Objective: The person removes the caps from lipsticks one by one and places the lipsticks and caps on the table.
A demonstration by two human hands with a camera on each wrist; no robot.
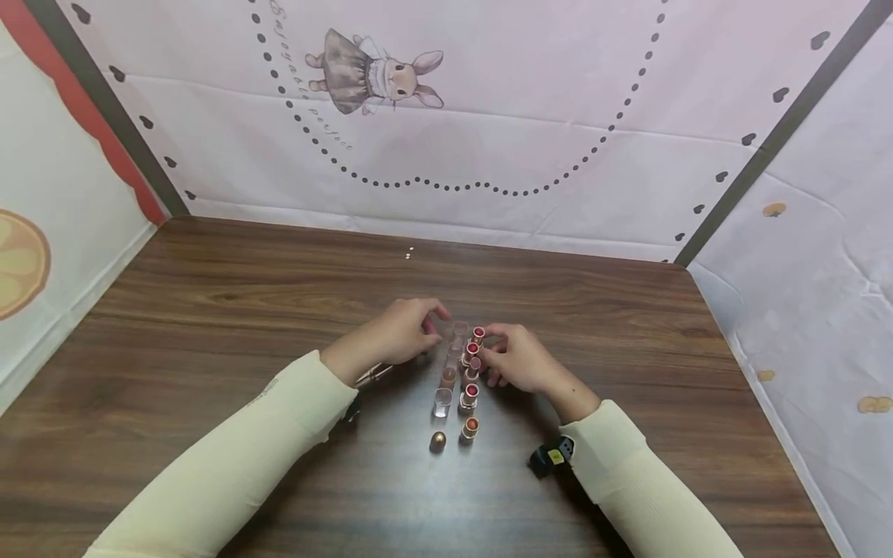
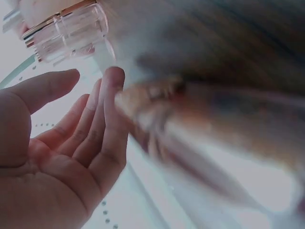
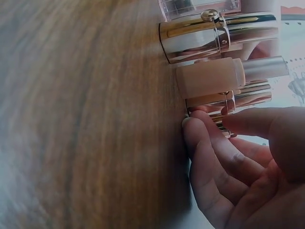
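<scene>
Several uncapped lipsticks [image 1: 470, 397] stand in a row on the table, with red, pink and orange tips. Beside them on the left runs a row of caps, most of them clear [image 1: 443, 403], one brownish [image 1: 448, 378]. My right hand [image 1: 518, 358] pinches the farthest lipstick [image 1: 477, 335] between thumb and fingers; its gold base [image 3: 219, 123] is partly hidden by the fingers in the right wrist view. My left hand [image 1: 405, 329] is just left of the far clear caps [image 2: 71, 36], its fingers relaxed and holding nothing.
A small dark cap with a gold top [image 1: 437, 442] stands at the near end of the cap row. A thin metallic stick [image 1: 373, 374] lies by the left wrist. Tiny white bits [image 1: 409, 253] lie near the table's back edge, before a fabric backdrop [image 1: 446, 155].
</scene>
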